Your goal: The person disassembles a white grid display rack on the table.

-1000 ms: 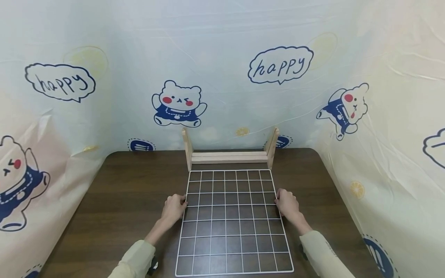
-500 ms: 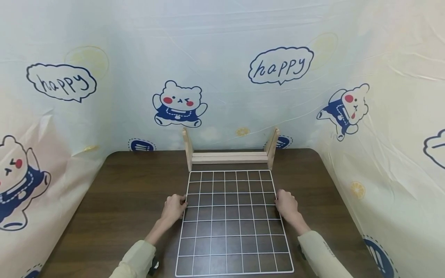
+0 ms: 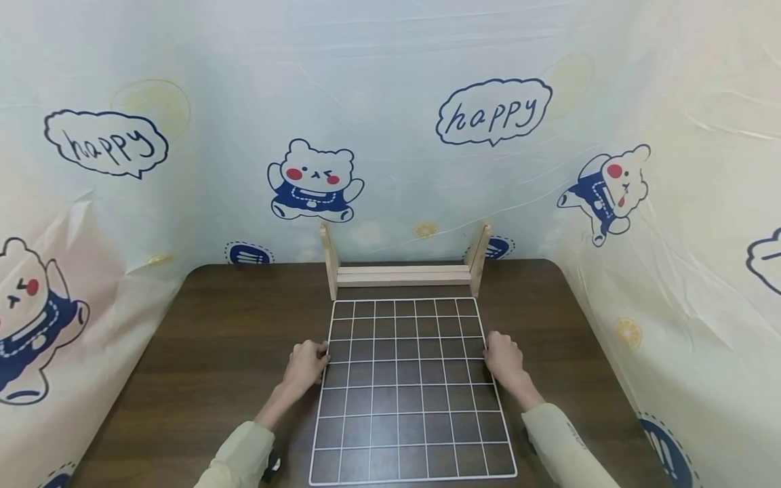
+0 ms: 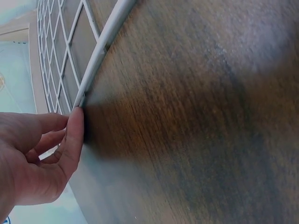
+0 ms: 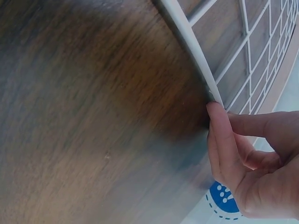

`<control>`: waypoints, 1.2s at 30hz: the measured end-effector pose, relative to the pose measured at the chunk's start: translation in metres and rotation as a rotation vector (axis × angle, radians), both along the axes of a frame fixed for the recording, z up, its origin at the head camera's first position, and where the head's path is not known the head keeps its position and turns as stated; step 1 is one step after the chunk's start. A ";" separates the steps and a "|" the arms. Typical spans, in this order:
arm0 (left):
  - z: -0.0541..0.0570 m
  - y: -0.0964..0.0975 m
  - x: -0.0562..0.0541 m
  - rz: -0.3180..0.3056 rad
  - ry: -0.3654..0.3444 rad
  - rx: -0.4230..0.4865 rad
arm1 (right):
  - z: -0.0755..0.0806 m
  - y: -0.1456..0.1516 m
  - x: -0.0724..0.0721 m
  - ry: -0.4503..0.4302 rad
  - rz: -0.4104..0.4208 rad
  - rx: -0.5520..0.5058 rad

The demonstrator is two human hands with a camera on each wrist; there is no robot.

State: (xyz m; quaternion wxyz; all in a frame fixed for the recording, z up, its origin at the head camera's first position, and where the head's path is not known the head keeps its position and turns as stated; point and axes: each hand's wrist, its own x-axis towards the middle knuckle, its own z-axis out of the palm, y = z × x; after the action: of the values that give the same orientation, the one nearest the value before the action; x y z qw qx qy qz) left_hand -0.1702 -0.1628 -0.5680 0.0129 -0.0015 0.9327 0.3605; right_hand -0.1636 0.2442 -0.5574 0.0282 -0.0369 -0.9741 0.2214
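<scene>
A white wire grid panel (image 3: 396,386) lies flat, or nearly so, over the dark wooden table in front of me. My left hand (image 3: 305,366) pinches its left edge about a third of the way down from the far end. Opposite it, my right hand (image 3: 504,355) grips the right edge at about the same height. In the left wrist view the thumb and fingers of the left hand (image 4: 51,149) meet round the outer wire (image 4: 100,51). The right wrist view has the right hand (image 5: 252,158) pinching the outer wire (image 5: 194,44) likewise.
Just beyond the panel's far edge stands a pale wooden rack (image 3: 403,276) with two upright side pieces joined by crossbars. The brown table (image 3: 232,325) has rounded far corners. A printed cloth with cartoon bears (image 3: 314,183) hangs round the back and sides.
</scene>
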 end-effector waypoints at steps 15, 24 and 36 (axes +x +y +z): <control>0.000 0.004 0.003 0.010 0.014 0.001 | -0.001 -0.001 0.004 0.032 0.002 0.026; -0.002 0.004 0.002 0.011 0.068 -0.069 | -0.004 0.000 0.003 0.021 -0.009 0.008; 0.001 0.004 0.002 -0.026 0.161 -0.155 | -0.005 0.002 0.009 -0.023 -0.026 -0.039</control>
State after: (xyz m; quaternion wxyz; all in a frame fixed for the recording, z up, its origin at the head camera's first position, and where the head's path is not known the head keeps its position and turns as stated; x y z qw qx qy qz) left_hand -0.1678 -0.1585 -0.5667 -0.0574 0.0384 0.9557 0.2863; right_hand -0.1543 0.2458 -0.5620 0.0194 -0.0527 -0.9693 0.2395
